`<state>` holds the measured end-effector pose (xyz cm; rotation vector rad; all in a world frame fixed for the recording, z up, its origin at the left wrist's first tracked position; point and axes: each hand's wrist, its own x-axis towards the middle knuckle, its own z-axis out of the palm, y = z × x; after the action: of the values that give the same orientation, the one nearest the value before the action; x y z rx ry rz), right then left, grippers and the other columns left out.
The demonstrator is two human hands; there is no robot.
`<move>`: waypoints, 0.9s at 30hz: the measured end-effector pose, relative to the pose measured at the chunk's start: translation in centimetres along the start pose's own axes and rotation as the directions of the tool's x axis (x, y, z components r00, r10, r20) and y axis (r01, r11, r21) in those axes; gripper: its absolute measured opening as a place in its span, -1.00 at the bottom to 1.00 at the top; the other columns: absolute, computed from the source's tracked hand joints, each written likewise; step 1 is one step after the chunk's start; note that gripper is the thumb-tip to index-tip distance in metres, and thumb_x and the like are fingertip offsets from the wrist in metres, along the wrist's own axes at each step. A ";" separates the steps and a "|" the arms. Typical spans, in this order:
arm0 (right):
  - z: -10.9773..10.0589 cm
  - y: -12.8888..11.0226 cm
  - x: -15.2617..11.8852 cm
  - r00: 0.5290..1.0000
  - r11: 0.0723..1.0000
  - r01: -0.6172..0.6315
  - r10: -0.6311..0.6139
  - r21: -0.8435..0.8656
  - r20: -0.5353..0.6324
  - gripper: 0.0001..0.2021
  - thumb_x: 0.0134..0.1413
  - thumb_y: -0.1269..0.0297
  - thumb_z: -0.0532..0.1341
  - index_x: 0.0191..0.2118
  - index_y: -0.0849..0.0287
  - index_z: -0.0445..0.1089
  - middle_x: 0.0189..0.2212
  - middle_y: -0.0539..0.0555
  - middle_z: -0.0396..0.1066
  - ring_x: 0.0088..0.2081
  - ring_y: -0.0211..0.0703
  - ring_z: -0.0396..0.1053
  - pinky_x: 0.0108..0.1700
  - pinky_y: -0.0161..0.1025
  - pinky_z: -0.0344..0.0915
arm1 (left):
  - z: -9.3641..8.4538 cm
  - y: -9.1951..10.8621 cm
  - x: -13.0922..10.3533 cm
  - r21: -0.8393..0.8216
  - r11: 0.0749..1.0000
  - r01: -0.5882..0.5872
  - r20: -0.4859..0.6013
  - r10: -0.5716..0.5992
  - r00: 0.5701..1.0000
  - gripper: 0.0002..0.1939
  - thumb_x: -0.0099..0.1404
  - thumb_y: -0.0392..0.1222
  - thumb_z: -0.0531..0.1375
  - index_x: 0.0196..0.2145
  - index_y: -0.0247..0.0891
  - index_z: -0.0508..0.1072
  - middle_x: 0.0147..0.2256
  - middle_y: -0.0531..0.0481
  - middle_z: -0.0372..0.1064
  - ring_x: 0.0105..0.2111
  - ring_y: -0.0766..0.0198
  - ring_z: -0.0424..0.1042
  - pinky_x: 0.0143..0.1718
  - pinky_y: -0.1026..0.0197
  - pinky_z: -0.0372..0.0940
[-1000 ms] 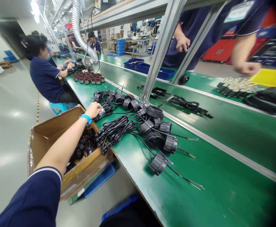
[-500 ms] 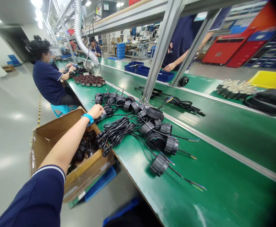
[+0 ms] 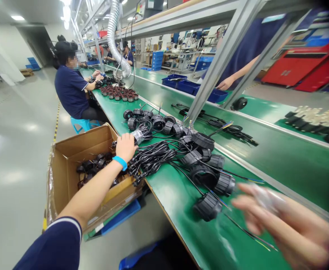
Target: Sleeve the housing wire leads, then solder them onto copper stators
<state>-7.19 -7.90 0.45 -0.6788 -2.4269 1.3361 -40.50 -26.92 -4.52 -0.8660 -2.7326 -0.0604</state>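
Observation:
My left hand (image 3: 125,147), with a blue wristband, is closed round the near end of a black cable bundle (image 3: 145,129) wrapped in clear plastic, at the bench edge. Beside it lies a second looped cable bundle (image 3: 155,155). Its cables run to black ribbed plastic rings (image 3: 208,207), with stripped coloured wire ends (image 3: 261,242) sticking out. At the right, my right hand (image 3: 288,221) is smeared by motion above the bench, near the front ring. A whitish, shiny patch shows at its fingers; I cannot make out whether it is held or worn.
An open cardboard box (image 3: 60,180) with black parts stands against the bench (image 3: 175,202). A metal post (image 3: 215,63) rises behind the rings. Farther along, a co-worker (image 3: 71,86) sits by red-and-black coils (image 3: 119,93). Across, another person's hand (image 3: 226,83) is over blue trays (image 3: 217,95).
My right hand has come into view from the right, moving. The view has shifted, so the bench things appear farther right. My left hand remains at the plastic-wrapped cable bundle.

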 end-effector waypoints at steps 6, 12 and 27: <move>8.3 -9.8 12.9 0.990 0.948 -0.019 -0.028 0.317 0.142 -0.78 0.04 0.28 0.25 -0.17 0.20 0.36 -0.35 0.07 0.44 -0.34 -0.19 0.42 -0.26 -0.26 0.34 | 0.9 1.2 -1.5 0.016 1.000 -0.007 -0.085 0.008 0.996 -0.71 0.34 -0.16 0.05 -0.06 -0.39 0.31 -0.08 -0.34 0.27 -0.05 -0.10 0.22 -0.08 -0.05 0.12; 16.8 -10.5 21.8 0.943 0.963 -0.209 0.153 0.169 0.296 -0.95 0.07 0.49 0.24 -0.39 0.30 0.36 -0.48 0.01 0.39 -0.40 -0.32 0.38 -0.32 -0.37 0.34 | 1.2 0.1 -0.5 0.003 1.000 0.016 -0.086 -0.016 0.996 -0.60 0.26 0.01 0.17 -0.08 -0.35 0.31 -0.10 -0.30 0.29 -0.07 -0.08 0.23 -0.10 -0.03 0.16; 19.3 -7.9 27.6 0.711 0.778 -0.621 0.506 0.099 0.489 -0.82 0.27 0.38 0.06 -0.34 0.32 0.31 -0.62 0.06 0.37 -0.61 -0.31 0.35 -0.56 -0.38 0.33 | 2.6 0.8 0.1 -0.023 0.995 0.095 -0.010 -0.095 0.995 -0.53 0.35 0.07 0.03 0.00 -0.39 0.28 -0.10 -0.34 0.30 -0.09 -0.10 0.25 -0.13 -0.04 0.16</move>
<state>-41.57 -10.66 -2.36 -1.2443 -2.3695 2.2246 -40.75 -25.91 -7.05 -0.7387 -2.7666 -0.1151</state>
